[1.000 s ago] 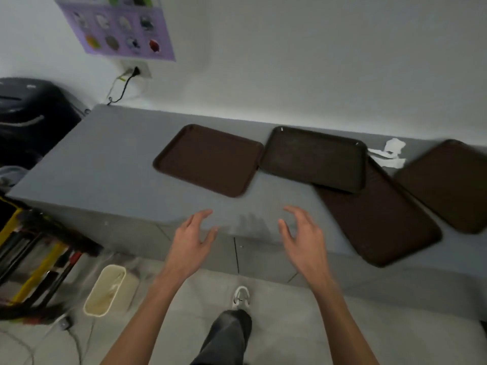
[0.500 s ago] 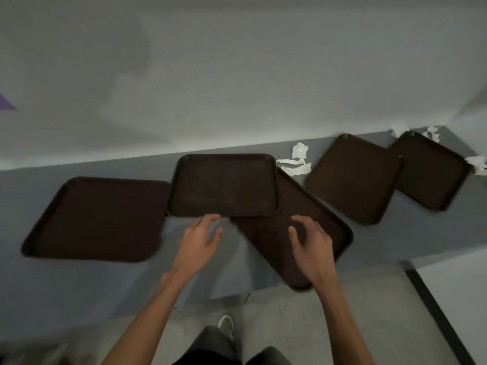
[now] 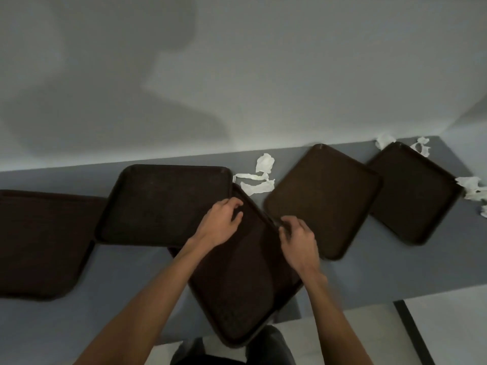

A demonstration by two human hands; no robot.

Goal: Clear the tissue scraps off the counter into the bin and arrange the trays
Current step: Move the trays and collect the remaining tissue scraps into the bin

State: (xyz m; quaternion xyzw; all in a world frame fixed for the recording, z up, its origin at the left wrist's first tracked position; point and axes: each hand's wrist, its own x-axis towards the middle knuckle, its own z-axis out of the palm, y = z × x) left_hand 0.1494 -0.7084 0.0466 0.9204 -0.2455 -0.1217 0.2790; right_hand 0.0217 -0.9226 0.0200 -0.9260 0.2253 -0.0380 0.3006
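Several dark brown trays lie askew on the grey counter [image 3: 395,270]. The middle tray [image 3: 245,291] is turned at an angle, its near corner hanging over the front edge and its far corner tucked under the tray to its left [image 3: 163,204]. My left hand [image 3: 221,222] lies on the middle tray with its fingers curled, beside that neighbour's corner; whether it holds anything is unclear. My right hand [image 3: 297,238] curls its fingers over the middle tray's right rim. White tissue scraps [image 3: 259,177] lie by the wall behind it.
Another tray [image 3: 39,243] lies at the far left, and two more [image 3: 321,201] [image 3: 413,191] overlap to the right. More tissue scraps sit at the back right [image 3: 384,140] and at the right end [image 3: 471,187]. The wall runs along the counter's back. No bin is in view.
The view has swung right and moved closer to the counter. Both hands have come forward from the counter's front edge onto the middle tray, the right one closing on its rim.
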